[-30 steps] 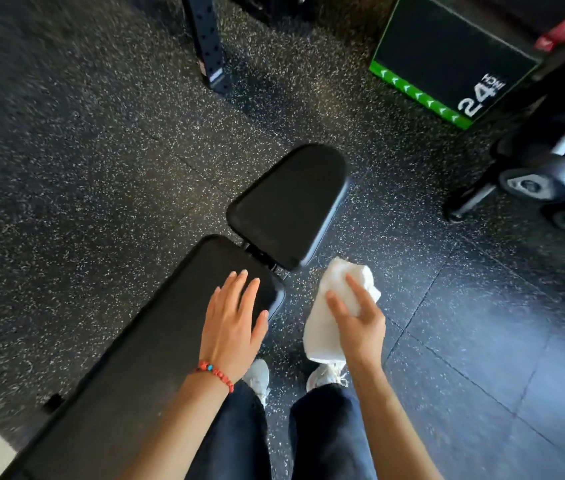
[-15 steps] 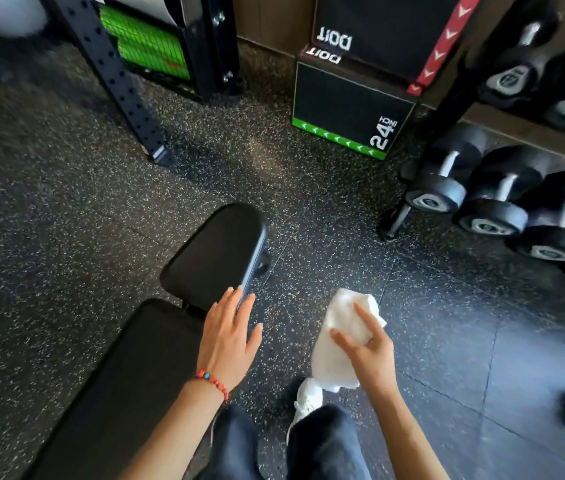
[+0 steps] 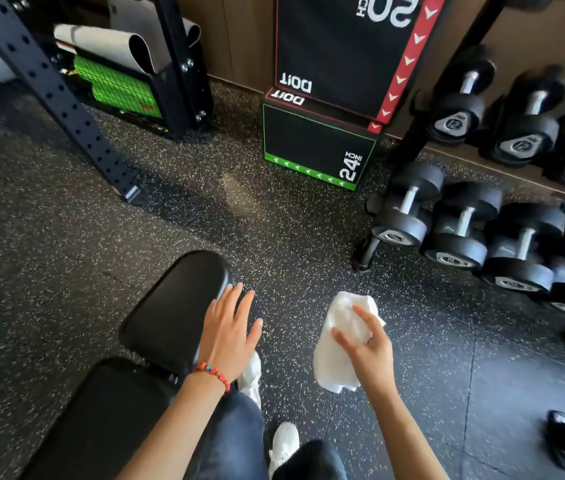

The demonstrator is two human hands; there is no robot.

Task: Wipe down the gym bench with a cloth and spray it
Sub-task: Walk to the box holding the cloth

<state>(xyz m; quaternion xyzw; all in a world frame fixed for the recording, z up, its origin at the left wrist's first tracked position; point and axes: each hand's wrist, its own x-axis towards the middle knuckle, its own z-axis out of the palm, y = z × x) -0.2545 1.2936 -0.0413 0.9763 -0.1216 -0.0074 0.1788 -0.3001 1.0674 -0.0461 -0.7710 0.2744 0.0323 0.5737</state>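
Black padding covers the gym bench (image 3: 170, 320), whose small seat pad sits at the centre of the view with the longer back pad (image 3: 101, 420) just below it, both set on speckled rubber flooring (image 3: 66, 244). A person's left hand (image 3: 229, 334), fingers straight and spread, lies at the right edge of the seat pad; whether the palm touches the padding cannot be told. A red beaded bracelet (image 3: 213, 372) circles that wrist. To the right of the bench, clear of its padding and above the floor, the right hand (image 3: 367, 344) holds a white cloth (image 3: 340, 341), thumb and fingers curled over the bunched fabric, which hangs down below the grip. No spray bottle can be made out.

Dark trouser legs and white shoes (image 3: 284, 445) show just right of the bench's back pad. Beyond the bench, against a wood-panelled wall, stands a black plyo box (image 3: 315, 147) with a green edge marked "24 INCH", and a red-edged box (image 3: 340, 46) marked "20 INCH" stacked on it. Right of the bench, rows of black dumbbells (image 3: 461, 226) rest on a rack. Left and beyond the bench, a black perforated steel upright (image 3: 56, 98) slants to the floor, with rolled grey mats (image 3: 118, 43) and green panels behind it.
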